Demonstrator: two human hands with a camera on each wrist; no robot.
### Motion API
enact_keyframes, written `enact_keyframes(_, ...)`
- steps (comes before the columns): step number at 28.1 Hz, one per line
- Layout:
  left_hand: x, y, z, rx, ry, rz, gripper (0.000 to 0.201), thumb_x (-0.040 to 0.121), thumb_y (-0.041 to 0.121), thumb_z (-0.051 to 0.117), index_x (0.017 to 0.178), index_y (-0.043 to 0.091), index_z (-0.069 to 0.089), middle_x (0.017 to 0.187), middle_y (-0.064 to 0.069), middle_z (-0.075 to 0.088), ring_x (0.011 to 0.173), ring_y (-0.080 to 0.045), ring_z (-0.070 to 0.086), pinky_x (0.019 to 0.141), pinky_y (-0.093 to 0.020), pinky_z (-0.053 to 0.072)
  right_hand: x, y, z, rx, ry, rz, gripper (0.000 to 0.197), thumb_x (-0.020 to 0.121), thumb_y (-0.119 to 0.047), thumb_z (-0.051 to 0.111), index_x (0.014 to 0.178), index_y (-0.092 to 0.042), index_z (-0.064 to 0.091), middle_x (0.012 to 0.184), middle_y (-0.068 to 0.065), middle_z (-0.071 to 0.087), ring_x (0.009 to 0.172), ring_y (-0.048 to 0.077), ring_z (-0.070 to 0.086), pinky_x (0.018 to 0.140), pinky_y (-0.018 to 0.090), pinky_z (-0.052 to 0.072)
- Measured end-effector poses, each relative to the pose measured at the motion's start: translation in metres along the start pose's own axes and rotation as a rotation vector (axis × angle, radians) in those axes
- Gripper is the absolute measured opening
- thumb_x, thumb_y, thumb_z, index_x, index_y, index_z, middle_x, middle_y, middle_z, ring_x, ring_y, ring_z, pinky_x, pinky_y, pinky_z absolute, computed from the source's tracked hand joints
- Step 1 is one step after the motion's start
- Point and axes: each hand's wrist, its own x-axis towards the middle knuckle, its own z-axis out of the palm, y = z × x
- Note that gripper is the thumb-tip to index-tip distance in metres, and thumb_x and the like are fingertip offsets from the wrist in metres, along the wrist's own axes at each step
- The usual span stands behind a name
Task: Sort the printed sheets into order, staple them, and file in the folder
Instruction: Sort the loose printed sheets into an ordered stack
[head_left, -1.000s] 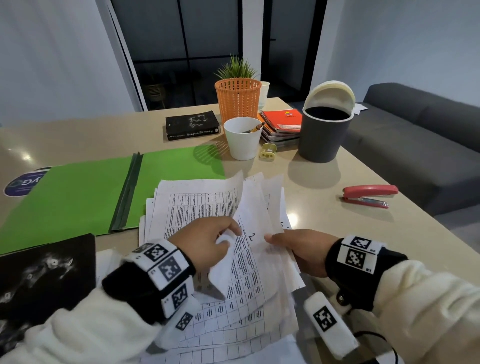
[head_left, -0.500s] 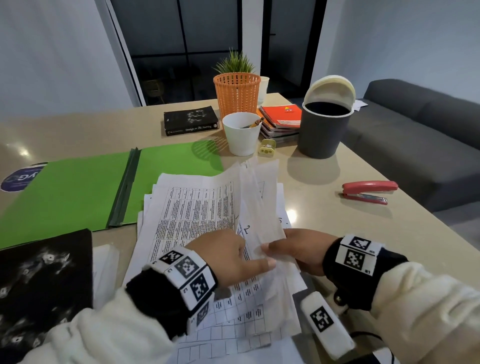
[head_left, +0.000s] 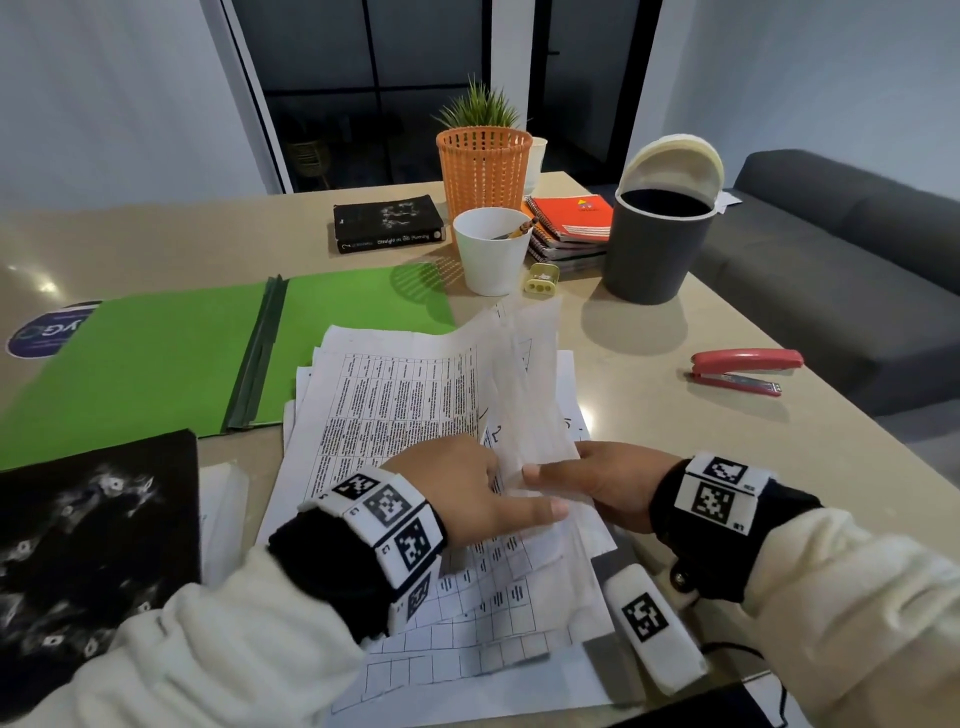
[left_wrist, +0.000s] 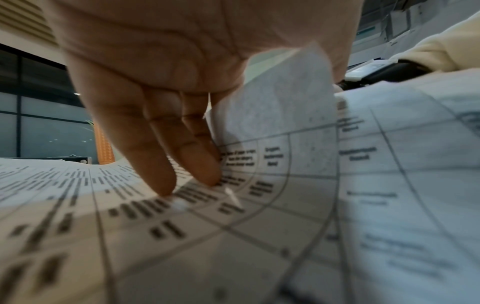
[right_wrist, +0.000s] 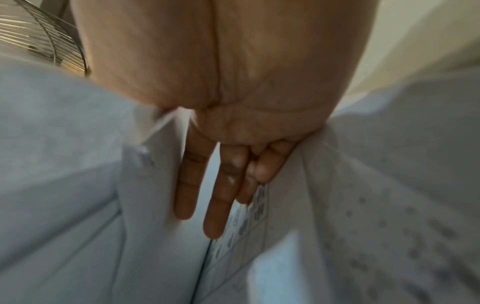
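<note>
- Printed sheets (head_left: 415, 415) lie in a loose, fanned pile at the near edge of the surface (head_left: 649, 415), between the two forearms; none of them are stapled or filed yet.
- Left hand (head_left: 467, 499) rests on the pile, fingers (left_wrist: 155, 164) straight and pressing the top printed page down, thumb pointing right.
- Right hand (head_left: 608, 483) pinches a few sheets that stand up on edge, thumb on the near face and straight fingers (right_wrist: 187, 185) behind; a handwritten "2" shows on a page beside them.
- Risk, as I judge it: the lifted pages are thin and curling, so two could cling together and be counted as one, putting the order wrong.
- Another risk: the pile is skewed, with corners overhanging the near edge, so a careless pull could drag lower sheets off the surface.
- The paper looks white, densely printed with tables and small text, limp and slightly wavy, edges not squared.
- Farther left, the green folder (head_left: 156, 364) lies open and flat, its far right corner partly overlapped by the pile.
- Farther right, well apart from the pile, the red stapler (head_left: 743, 369) sits untouched.
- At the far side stand a white cup (head_left: 491, 254) and a dark bin (head_left: 654, 244).
</note>
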Motion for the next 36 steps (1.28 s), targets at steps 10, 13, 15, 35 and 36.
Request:
enact_keyframes(10, -0.003, 0.003, -0.002, 0.055, 0.030, -0.014, 0.060, 0.061, 0.085, 0.046, 0.056, 0.025, 0.045, 0.055, 0.008, 0.054, 0.048, -0.003, 0.048, 0.048, -0.022, 0.031, -0.001, -0.001, 0.000, -0.133, 0.041, 0.013, 0.057, 0.078, -0.048, 0.065, 0.120, -0.008, 0.062, 0.112, 0.011, 0.070, 0.105, 0.026, 0.066, 0.098, 0.037, 0.049)
enact_keyframes(13, -0.002, 0.000, -0.001, 0.019, 0.072, 0.004, 0.054, 0.072, 0.076, 0.045, 0.059, 0.023, 0.047, 0.056, 0.008, 0.053, 0.050, -0.004, 0.048, 0.049, -0.022, 0.032, 0.003, 0.003, -0.001, -0.071, 0.049, 0.024, 0.075, 0.061, -0.053, 0.075, 0.116, -0.004, 0.063, 0.111, 0.014, 0.070, 0.105, 0.030, 0.066, 0.100, 0.043, 0.047)
enact_keyframes(15, 0.000, -0.002, -0.001, -0.030, 0.119, 0.022, 0.047, 0.082, 0.062, 0.045, 0.061, 0.021, 0.050, 0.057, 0.006, 0.051, 0.054, -0.008, 0.049, 0.050, -0.023, 0.032, 0.004, 0.005, -0.002, -0.038, 0.064, 0.021, 0.074, 0.059, -0.053, 0.073, 0.114, -0.003, 0.064, 0.108, 0.014, 0.071, 0.104, 0.030, 0.066, 0.101, 0.043, 0.046)
enact_keyframes(35, 0.005, -0.008, 0.000, -0.121, 0.040, 0.121, 0.040, 0.096, 0.040, 0.039, 0.073, 0.011, 0.055, 0.075, -0.004, 0.058, 0.067, -0.019, 0.054, 0.064, -0.030, 0.043, -0.007, 0.000, -0.002, -0.176, 0.141, 0.077, 0.042, 0.089, -0.048, 0.054, 0.105, -0.012, 0.068, 0.104, 0.006, 0.073, 0.100, 0.023, 0.068, 0.101, 0.037, 0.045)
enact_keyframes(36, 0.003, -0.005, 0.000, -0.081, 0.020, 0.127, 0.042, 0.096, 0.043, 0.036, 0.072, 0.013, 0.053, 0.076, -0.004, 0.058, 0.068, -0.019, 0.055, 0.064, -0.029, 0.043, -0.008, 0.000, -0.002, -0.195, 0.137, 0.080, 0.041, 0.089, -0.048, 0.052, 0.105, -0.013, 0.067, 0.106, 0.005, 0.072, 0.101, 0.022, 0.068, 0.101, 0.036, 0.045)
